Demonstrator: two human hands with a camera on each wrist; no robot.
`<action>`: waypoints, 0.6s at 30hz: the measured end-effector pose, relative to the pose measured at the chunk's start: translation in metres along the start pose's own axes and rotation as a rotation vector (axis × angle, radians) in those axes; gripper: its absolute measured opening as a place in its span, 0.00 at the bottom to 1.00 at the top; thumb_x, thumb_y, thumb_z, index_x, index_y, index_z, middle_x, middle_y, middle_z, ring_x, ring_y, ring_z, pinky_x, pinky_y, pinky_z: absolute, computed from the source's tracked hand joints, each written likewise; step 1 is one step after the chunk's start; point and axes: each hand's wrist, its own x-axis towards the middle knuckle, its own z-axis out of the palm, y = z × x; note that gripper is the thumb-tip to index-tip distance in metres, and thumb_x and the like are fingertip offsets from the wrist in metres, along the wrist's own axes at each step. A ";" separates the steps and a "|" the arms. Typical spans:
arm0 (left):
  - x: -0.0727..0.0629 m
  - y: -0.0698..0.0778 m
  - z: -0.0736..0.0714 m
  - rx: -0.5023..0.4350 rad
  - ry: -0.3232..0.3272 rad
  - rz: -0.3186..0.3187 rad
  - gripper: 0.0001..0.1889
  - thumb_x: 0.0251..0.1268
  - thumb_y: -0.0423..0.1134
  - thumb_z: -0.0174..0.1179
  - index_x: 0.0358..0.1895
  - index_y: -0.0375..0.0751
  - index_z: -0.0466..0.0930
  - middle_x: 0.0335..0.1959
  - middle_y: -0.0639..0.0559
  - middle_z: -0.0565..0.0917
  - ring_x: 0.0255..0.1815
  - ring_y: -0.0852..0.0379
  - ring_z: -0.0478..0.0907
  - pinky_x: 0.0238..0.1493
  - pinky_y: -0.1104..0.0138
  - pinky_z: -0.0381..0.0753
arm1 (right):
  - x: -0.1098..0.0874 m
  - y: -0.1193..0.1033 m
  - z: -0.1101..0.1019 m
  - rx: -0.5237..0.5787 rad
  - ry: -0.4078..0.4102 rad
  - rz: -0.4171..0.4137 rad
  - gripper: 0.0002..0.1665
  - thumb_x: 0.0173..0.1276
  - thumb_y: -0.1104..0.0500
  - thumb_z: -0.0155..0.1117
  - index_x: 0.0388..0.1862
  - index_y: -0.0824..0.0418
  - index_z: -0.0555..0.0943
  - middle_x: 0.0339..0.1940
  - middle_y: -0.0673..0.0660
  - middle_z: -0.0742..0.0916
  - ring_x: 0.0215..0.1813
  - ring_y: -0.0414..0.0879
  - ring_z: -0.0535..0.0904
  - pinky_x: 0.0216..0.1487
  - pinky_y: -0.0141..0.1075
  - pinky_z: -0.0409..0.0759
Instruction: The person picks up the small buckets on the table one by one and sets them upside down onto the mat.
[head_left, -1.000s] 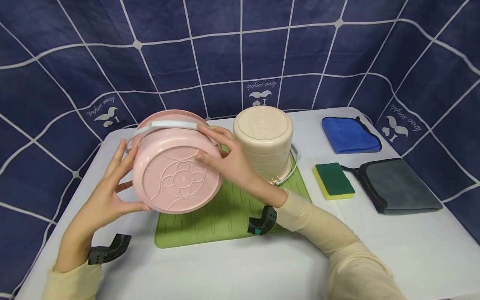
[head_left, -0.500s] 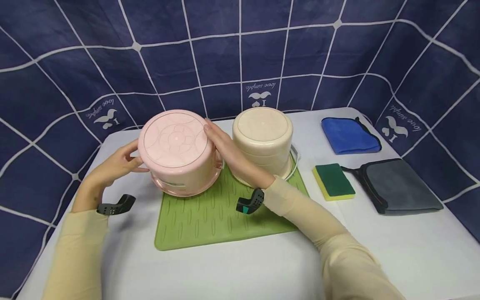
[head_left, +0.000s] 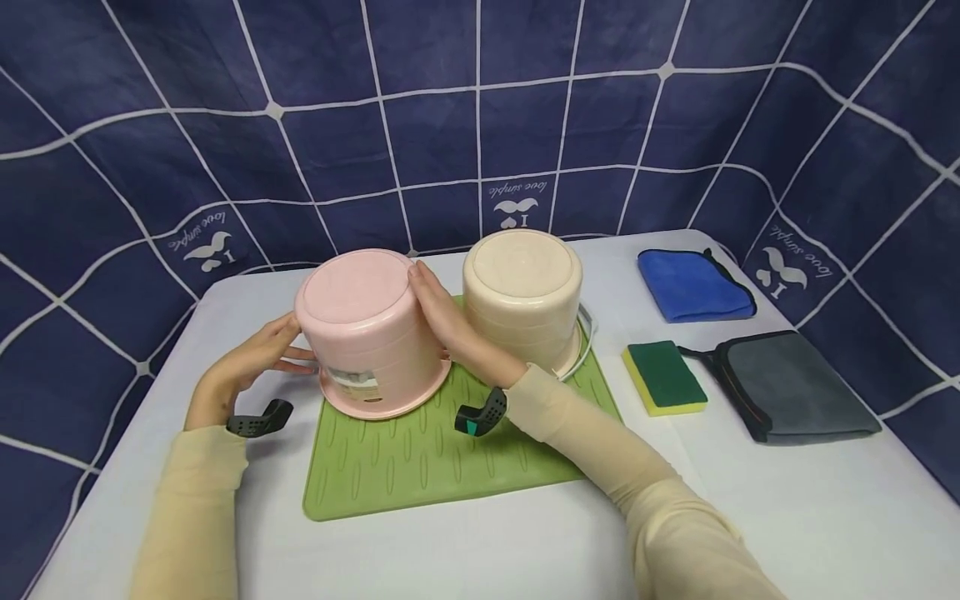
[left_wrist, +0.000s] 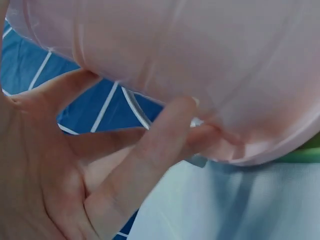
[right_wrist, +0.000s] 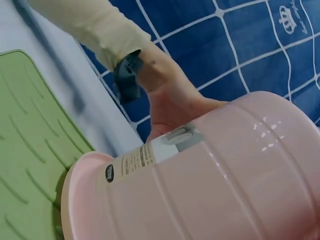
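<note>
A pink bucket (head_left: pixel 375 333) stands upside down, its rim on the left part of a green mat (head_left: pixel 420 467), a label on its front. My left hand (head_left: pixel 258 358) touches the bucket's left side with spread fingers. In the left wrist view, the fingertips of the left hand (left_wrist: pixel 95 165) lie low on the bucket wall, near its rim, and part of a pale handle (left_wrist: pixel 134 107) shows behind them. My right hand (head_left: pixel 450 325) lies along the bucket's right side, fingers straight against the wall. The bucket hides part of the left hand (right_wrist: pixel 172 97) in the right wrist view.
A cream bucket (head_left: pixel 522 292) stands upside down on the mat, close to the right hand. To the right lie a green and yellow sponge (head_left: pixel 663 377), a folded blue cloth (head_left: pixel 693 286) and a grey cloth (head_left: pixel 798 385). A dark blue patterned curtain (head_left: pixel 420 108) hangs behind the table.
The pink bucket, held tilted with its base facing me, has been lowered and set upside down on the mat. My hands have shifted from its base and handle to its sides.
</note>
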 end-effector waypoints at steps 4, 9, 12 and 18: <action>0.005 0.000 0.006 0.006 0.037 -0.009 0.41 0.70 0.63 0.31 0.74 0.36 0.35 0.68 0.24 0.49 0.53 0.24 0.68 0.44 0.49 0.77 | 0.006 0.006 -0.003 0.027 0.017 -0.043 0.37 0.76 0.42 0.34 0.75 0.61 0.47 0.75 0.55 0.54 0.72 0.40 0.46 0.68 0.33 0.44; 0.010 0.004 0.012 0.038 0.037 -0.050 0.39 0.72 0.60 0.33 0.74 0.38 0.34 0.69 0.24 0.46 0.55 0.25 0.66 0.47 0.48 0.75 | -0.006 0.015 -0.010 -0.047 0.014 -0.013 0.40 0.76 0.40 0.30 0.75 0.61 0.39 0.76 0.57 0.47 0.73 0.43 0.39 0.69 0.37 0.39; 0.006 0.003 0.011 0.045 0.023 -0.054 0.37 0.74 0.56 0.35 0.74 0.38 0.34 0.70 0.25 0.45 0.56 0.27 0.67 0.48 0.47 0.74 | -0.035 0.022 -0.019 -0.123 -0.043 0.005 0.40 0.75 0.39 0.27 0.75 0.59 0.34 0.75 0.55 0.42 0.73 0.47 0.36 0.69 0.43 0.37; -0.022 0.002 -0.009 0.111 0.049 -0.017 0.32 0.77 0.51 0.33 0.75 0.43 0.34 0.70 0.26 0.43 0.63 0.25 0.54 0.55 0.36 0.57 | -0.112 0.031 -0.065 -0.181 -0.264 -0.007 0.36 0.77 0.42 0.28 0.76 0.57 0.41 0.75 0.52 0.52 0.73 0.47 0.45 0.68 0.49 0.45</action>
